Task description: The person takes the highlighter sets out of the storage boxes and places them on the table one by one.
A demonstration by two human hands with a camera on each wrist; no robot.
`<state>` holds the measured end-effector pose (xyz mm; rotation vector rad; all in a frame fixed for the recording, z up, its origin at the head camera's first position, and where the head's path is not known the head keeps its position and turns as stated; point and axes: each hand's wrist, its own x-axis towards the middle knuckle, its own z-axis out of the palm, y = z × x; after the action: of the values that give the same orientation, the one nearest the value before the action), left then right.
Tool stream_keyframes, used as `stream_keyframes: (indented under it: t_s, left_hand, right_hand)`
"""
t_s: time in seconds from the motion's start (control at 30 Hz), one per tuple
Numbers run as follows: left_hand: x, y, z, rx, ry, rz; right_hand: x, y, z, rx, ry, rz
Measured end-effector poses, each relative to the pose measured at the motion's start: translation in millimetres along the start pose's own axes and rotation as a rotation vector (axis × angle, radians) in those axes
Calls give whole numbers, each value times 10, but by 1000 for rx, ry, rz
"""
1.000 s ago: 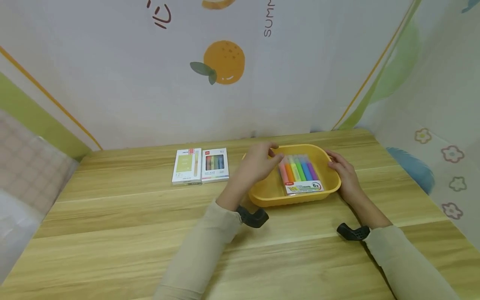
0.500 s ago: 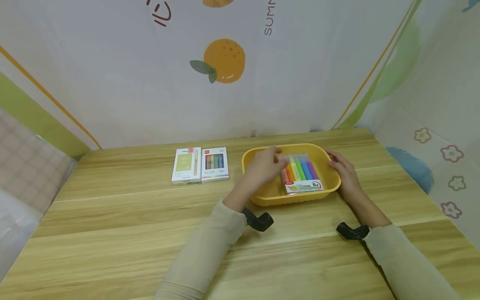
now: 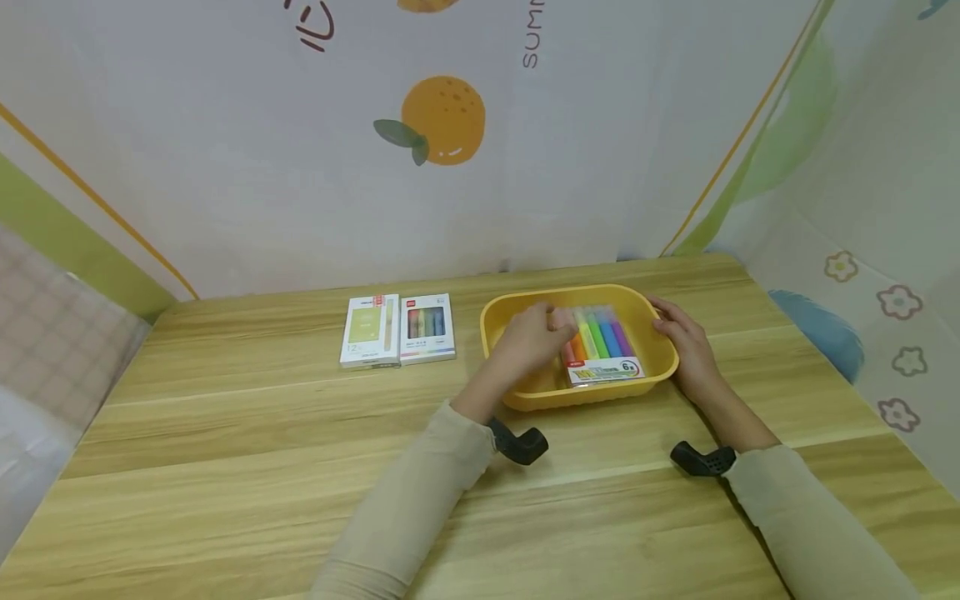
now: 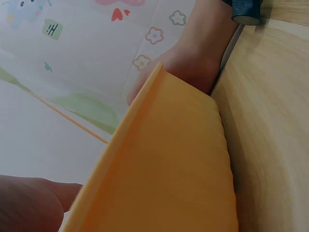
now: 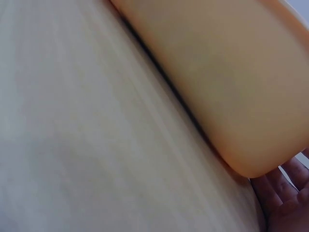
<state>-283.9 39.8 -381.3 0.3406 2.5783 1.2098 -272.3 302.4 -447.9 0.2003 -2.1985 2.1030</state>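
A yellow plastic basket (image 3: pixel 536 398) sits on the table, also large in the left wrist view, where its outer wall (image 4: pixel 169 159) shows. Inside lies a pack of highlighters (image 3: pixel 604 371) in several colours, with a white label strip. My left hand (image 3: pixel 525 340) reaches over the basket's near left side and pinches the pack's left edge, thumb over the pink highlighter, other fingertips hidden. The right hand (image 3: pixel 686 346) holds the basket's right end, thumb at the rim, fingers along the outer wall. In the right wrist view those fingers (image 5: pixel 275 188) rest against the basket's end.
Left of the basket, two flat boxes lie side by side: a white and yellow-green box (image 3: pixel 370 331) and a white box (image 3: pixel 427 328) with a window onto coloured sticks. The wooden table (image 3: pixel 225 467) ends at a curtain (image 3: pixel 300 208) with printed fruit.
My left hand has moved right and down to the pack's left edge. The pack has shifted slightly right within the basket. My right hand stays on the basket's end.
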Motion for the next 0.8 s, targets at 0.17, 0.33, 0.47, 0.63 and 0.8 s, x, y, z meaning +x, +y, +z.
stream_keyframes:
  t_s: [0.17, 0.33, 0.47, 0.63, 0.8]
  left_hand:
    - [35, -48, 25, 2, -14, -21]
    - [50, -79, 51, -12, -25, -29]
    - [49, -77, 66, -5, -31, -34]
    - [58, -65, 74, 10, -50, -42]
    - [74, -84, 74, -52, -70, -54]
  right_hand:
    - [10, 4, -1, 9, -2, -2]
    - [10, 6, -4, 6, -6, -3]
    - [11, 8, -5, 5, -12, -7]
    - [10, 10, 0, 1, -12, -11]
    - [10, 7, 3, 3, -9, -10]
